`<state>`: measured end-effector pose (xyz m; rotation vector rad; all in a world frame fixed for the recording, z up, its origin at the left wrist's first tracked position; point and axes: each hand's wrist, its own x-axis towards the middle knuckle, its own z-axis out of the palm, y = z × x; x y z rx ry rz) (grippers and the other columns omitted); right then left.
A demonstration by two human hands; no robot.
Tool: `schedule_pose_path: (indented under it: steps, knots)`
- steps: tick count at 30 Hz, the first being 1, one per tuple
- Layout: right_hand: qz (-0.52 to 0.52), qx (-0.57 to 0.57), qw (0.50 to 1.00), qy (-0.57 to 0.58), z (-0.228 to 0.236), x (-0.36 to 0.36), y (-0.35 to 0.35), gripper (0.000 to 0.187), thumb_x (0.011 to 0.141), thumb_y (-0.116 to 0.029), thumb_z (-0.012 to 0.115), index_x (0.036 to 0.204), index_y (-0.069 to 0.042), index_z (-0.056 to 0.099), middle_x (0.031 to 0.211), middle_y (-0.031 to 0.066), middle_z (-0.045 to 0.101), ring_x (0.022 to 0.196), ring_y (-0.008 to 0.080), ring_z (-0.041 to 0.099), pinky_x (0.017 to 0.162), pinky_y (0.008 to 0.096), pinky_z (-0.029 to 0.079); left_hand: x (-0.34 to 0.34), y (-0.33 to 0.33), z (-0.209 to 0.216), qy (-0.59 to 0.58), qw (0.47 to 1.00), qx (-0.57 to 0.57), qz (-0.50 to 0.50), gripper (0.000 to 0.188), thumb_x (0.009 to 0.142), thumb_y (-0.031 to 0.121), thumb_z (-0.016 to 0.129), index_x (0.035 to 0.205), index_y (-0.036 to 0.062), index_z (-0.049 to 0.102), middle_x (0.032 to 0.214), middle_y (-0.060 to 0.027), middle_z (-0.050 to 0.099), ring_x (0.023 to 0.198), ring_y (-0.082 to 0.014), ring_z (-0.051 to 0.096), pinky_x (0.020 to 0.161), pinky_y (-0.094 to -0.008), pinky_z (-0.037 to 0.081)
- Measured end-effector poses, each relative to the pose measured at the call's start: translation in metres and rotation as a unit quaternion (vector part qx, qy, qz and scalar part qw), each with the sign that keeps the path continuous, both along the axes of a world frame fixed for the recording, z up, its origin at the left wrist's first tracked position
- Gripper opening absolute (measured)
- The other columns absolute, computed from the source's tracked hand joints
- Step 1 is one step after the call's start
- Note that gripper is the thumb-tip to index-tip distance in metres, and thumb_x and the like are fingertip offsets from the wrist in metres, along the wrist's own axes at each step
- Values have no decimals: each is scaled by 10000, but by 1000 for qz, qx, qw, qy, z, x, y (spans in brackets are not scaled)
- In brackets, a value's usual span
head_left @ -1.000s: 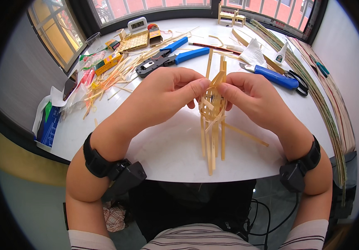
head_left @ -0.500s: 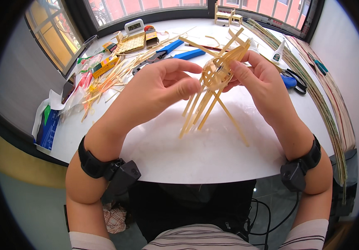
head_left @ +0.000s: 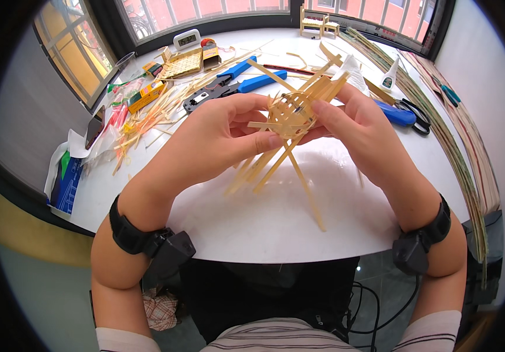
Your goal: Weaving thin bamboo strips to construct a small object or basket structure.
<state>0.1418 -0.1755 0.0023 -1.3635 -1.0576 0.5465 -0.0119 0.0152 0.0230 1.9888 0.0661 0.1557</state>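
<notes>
A small round piece of woven bamboo strips (head_left: 290, 112) is held up above the table, loose strip ends sticking out above and below it. My right hand (head_left: 355, 120) pinches its right side between thumb and fingers. On the other side, my left hand (head_left: 220, 132) has its thumb on the lower left rim, where a short strip juts out to the left; its fingers are partly hidden behind the weave. Just beyond my left hand lie blue-handled crimping pliers (head_left: 214, 91).
Loose bamboo strips (head_left: 152, 120) are heaped at the left, near a woven tray (head_left: 183, 63) and a digital clock (head_left: 186, 39). Black scissors (head_left: 419, 114), a white glue bottle (head_left: 389, 76) and long strips (head_left: 440, 123) lie along the right. A miniature chair (head_left: 312, 23) stands at the back.
The woven piece has moved slightly left and down, its ends swinging. My left hand, apart from the weave or barely touching it before, has closed on its left rim.
</notes>
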Motion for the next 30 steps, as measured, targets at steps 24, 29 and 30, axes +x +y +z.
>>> schedule_pose_path:
  steps: [24,29,30]
  knots:
    - [-46,-12,999,-17,13,8,-6,439,941,-198,795,1243,12,554,944,130,726,798,151,723,708,249,565,1,14,-5,-5,999,-4,-46,430,1012,223,711,1334,-52,633,1129,-66,709,1031,-107,634,925,-264,515]
    - [-81,7,996,-24,10,19,-4,334,962,-164,764,1198,-26,572,934,98,734,788,169,723,777,290,584,-1,11,1,5,1000,-10,-15,464,1004,197,729,1395,-20,608,1189,-89,711,1093,-129,647,975,-282,526]
    - [-113,7,993,-26,10,17,-3,328,957,-171,771,1173,-17,579,933,109,740,781,182,732,797,298,592,-2,8,5,-16,996,78,30,486,981,207,754,1403,9,613,1151,-84,718,1061,-138,652,962,-294,530]
